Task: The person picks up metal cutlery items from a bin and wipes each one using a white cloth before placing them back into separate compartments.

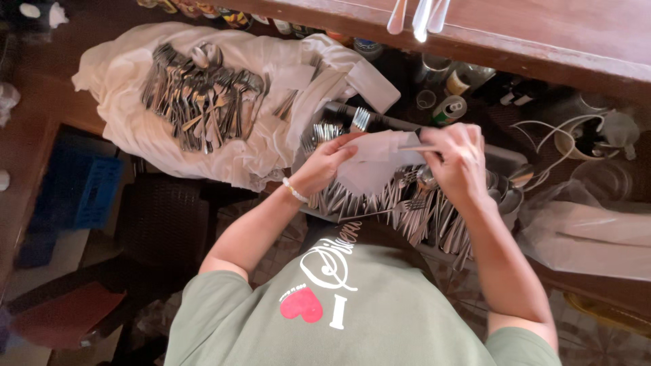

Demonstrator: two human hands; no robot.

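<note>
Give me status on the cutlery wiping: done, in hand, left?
Done, apparently: a pile of cutlery lies spread on the white cloth. In hand: left hand and right hand both grip a white napkin, apparently wrapped around one piece, hidden. Left: a tray below the hands, still heaped with forks and spoons. Roughly halfway.

hands 2 (325, 163) | napkin 1 (380, 152) | cutlery piles 2 (196, 95) | blue crate 1 (91, 193)
</note>
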